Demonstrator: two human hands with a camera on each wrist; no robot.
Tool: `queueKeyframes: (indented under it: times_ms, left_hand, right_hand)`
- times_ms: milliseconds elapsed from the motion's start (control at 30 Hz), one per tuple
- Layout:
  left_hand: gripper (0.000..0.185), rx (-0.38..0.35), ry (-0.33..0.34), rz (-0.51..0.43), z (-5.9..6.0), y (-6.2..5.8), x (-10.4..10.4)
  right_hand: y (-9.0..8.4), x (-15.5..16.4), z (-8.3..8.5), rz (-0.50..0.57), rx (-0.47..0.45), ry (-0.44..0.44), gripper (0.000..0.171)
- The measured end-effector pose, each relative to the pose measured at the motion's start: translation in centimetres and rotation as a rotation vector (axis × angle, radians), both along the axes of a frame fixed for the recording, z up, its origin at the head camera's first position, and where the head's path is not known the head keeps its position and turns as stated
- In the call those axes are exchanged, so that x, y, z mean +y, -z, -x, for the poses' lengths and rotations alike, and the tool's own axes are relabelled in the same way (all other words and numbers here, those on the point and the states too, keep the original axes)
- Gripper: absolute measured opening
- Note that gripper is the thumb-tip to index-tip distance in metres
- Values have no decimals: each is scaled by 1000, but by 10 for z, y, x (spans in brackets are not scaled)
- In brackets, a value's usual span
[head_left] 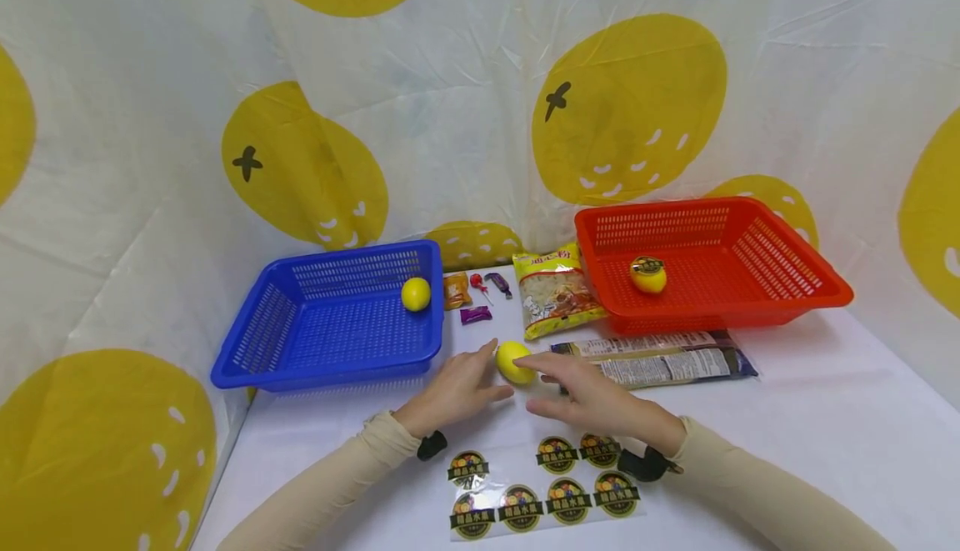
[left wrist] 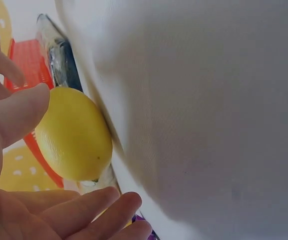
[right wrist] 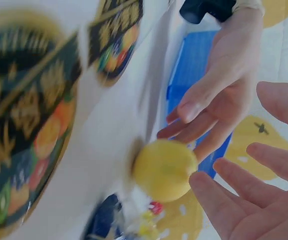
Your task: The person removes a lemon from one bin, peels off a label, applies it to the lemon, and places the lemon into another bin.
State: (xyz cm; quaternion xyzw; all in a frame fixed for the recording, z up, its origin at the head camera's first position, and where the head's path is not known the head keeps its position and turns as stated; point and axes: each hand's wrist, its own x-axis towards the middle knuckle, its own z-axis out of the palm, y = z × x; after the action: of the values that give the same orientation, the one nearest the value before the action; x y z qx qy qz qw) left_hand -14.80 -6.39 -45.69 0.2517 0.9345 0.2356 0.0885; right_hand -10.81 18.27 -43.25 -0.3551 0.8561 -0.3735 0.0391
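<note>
work surface: white table (head_left: 825, 418), curtained on the far side and on both flanks by cloth printed with yellow fruit (head_left: 630, 109). near left edge of the table visible, dropping away below the blue basket (head_left: 330, 318). blue basket set far left, one yellow lemon-like ball (head_left: 416, 293) inside against its right wall. red basket (head_left: 712, 263) set far right, holding a ball with a dark label (head_left: 648, 274). between the baskets: a snack bag (head_left: 557, 293), small wrapped sweets (head_left: 477, 293), and a flat dark packet (head_left: 667, 358) lying just in front of the red basket. near edge: sheet of round fruit stickers (head_left: 543, 488) below the wrists. open room: bare cloth to the right of the stickers and in front of the red basket; narrow strip only between blue basket and hands.

handled item: yellow lemon (head_left: 515, 362) resting on the table at centre, just right of the blue basket's front corner, near the dark packet's left end.

left hand (head_left: 454, 388): open, fingers extended, fingertips beside the lemon's left side; wrist view shows thumb near the lemon (left wrist: 74, 134), contact uncertain. no closed grasp.

right hand (head_left: 592, 401): open, fingers straight and spread, fingertip at the lemon's right side; wrist view shows fingers close around the lemon (right wrist: 164, 170) without closing. nothing held.
</note>
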Motion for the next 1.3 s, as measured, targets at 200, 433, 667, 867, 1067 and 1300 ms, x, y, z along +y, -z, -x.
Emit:
queueKeyframes:
  times_ms: [200,433,667,867,1067,1300]
  left_hand:
    - [89,-45,-51,-6,-16,-2,-14]
    - [79,-38,-41,38,-47,-7,-39]
    - [66,-19,3,94,-77,-10,-60]
    - [56,-11,34,112,-93,-10,-64]
    - [48,-13,70,125,-98,-7,-63]
    - [39,25,87,107,-100,-6,-61]
  right_hand:
    - [-5,-3,-20,3,14,-12,52]
    - [-2,-22,-33,-182,-59,-107,51]
    - [4,-35,-35,-328,-32,-187,48]
    - [13,-38,-35,-401,46,-178,43]
    - [17,-42,-35,-439,68,-156,41]
    - [19,-44,-35,-460,79,-147,36]
